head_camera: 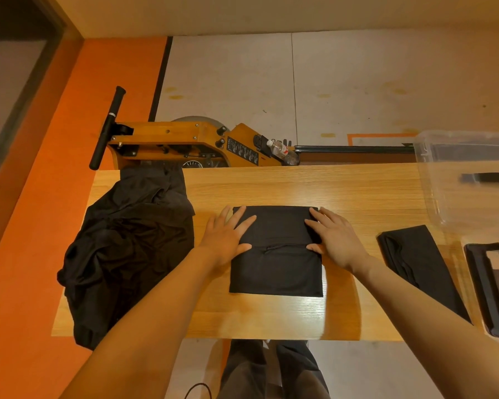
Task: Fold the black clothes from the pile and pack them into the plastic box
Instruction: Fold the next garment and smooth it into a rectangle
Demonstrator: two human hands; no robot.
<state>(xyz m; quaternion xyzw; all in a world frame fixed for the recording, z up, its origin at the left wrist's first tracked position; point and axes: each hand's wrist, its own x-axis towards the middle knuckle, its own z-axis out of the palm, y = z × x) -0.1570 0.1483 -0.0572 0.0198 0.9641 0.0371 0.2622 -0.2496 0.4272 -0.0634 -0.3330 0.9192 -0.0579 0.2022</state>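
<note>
Black, matte cloth folded into a neat rectangle, the folded black garment (275,251), lies flat at the centre of the frame on a light wooden table with a visible grain (343,191). Its long axis runs from the near table edge toward the far edge; a horizontal seam with a short drawstring crosses it about midway. The left hand (226,236) rests flat on the garment's left edge, fingers straight and slightly spread, fingertips pointing toward the upper right over the cloth, thumb lying along the seam line. The right hand (336,234) lies flat on the right edge, fingers straight and close together, pointing toward the upper left, thumb touching the cloth at the seam. The garment thus sits between the two palms, with its upper half under the fingers and its lower half uncovered.

At the left of the frame a crumpled pile of black clothes (127,249) drapes over the table's left side, soft and irregular in outline. To the right, a second folded black garment (415,260), long and narrow, lies diagonally from upper left to lower right, partly hidden by the right forearm. A clear plastic box (450,168) stands at the upper right of the frame on the table's far right corner. Beyond the table stands a wooden-framed machine (185,142) holding a clear plastic bottle (283,152).
</note>
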